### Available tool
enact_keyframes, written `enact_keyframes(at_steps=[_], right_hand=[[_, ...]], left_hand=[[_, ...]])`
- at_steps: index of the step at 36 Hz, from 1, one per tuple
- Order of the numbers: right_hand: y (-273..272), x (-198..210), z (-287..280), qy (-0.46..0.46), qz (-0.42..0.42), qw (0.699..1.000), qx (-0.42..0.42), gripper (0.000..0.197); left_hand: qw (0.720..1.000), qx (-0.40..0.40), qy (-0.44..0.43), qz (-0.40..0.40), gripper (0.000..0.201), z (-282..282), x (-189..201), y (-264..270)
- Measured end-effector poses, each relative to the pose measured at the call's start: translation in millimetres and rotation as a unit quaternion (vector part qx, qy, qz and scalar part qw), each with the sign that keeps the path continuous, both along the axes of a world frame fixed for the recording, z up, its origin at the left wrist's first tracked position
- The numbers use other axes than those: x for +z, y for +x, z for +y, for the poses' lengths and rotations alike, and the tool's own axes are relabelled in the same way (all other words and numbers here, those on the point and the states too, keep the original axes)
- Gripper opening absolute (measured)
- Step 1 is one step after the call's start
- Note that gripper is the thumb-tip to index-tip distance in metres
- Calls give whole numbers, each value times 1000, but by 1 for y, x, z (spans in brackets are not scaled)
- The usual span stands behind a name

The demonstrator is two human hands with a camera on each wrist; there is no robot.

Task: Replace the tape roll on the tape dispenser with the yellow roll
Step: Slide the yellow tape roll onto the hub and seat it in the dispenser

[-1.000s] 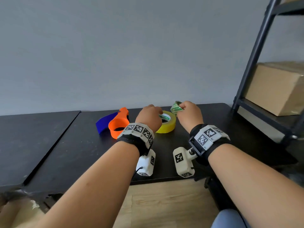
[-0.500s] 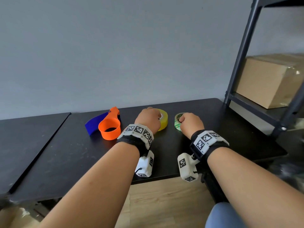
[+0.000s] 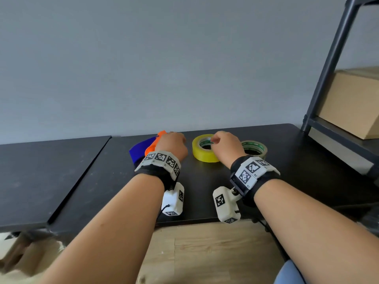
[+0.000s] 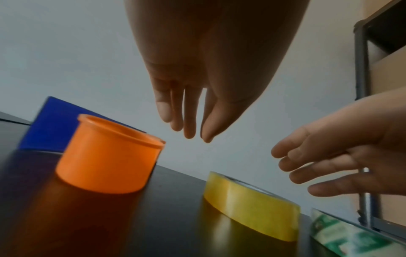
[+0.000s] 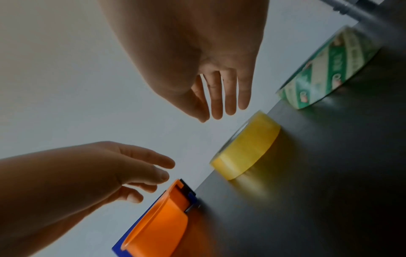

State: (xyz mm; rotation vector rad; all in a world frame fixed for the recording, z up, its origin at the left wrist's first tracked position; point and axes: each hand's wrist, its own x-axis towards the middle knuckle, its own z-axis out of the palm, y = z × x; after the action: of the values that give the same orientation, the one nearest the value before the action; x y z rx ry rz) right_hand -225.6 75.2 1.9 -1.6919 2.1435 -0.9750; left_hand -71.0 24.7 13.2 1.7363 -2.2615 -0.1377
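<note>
The yellow tape roll [image 3: 202, 155] lies flat on the black table [image 3: 205, 193]. Left of it stands the orange and blue tape dispenser [image 3: 150, 148], its orange hub [image 4: 107, 156] bare. My left hand [image 3: 173, 144] hovers just above the dispenser with fingers [image 4: 189, 128] hanging relaxed and holding nothing. Above the yellow roll's right side is my right hand [image 3: 222, 145]; its fingers [image 5: 229, 104] are straight and apart from the roll [image 5: 246, 147]. A clear roll with a green printed core [image 3: 254, 149] lies flat to the right.
A dark metal shelf [image 3: 328, 64] stands at the table's right end, with a cardboard box [image 3: 352, 105] on it. A second black table [image 3: 41, 177] adjoins on the left. A grey wall runs close behind the objects.
My right hand set the green-core roll down on the table, let go and moved left over the yellow roll. My left hand left the yellow roll and moved left over the dispenser.
</note>
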Motion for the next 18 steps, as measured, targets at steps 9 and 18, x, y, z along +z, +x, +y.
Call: enact_keyframes(at_steps=[9, 18], right_hand=[[36, -5, -12, 33, -21, 999, 30, 32], [48, -12, -17, 59, -38, 997, 41, 44]], left_hand=[[999, 47, 18, -3, 38, -7, -14, 39], [1000, 15, 6, 15, 41, -4, -18, 42]])
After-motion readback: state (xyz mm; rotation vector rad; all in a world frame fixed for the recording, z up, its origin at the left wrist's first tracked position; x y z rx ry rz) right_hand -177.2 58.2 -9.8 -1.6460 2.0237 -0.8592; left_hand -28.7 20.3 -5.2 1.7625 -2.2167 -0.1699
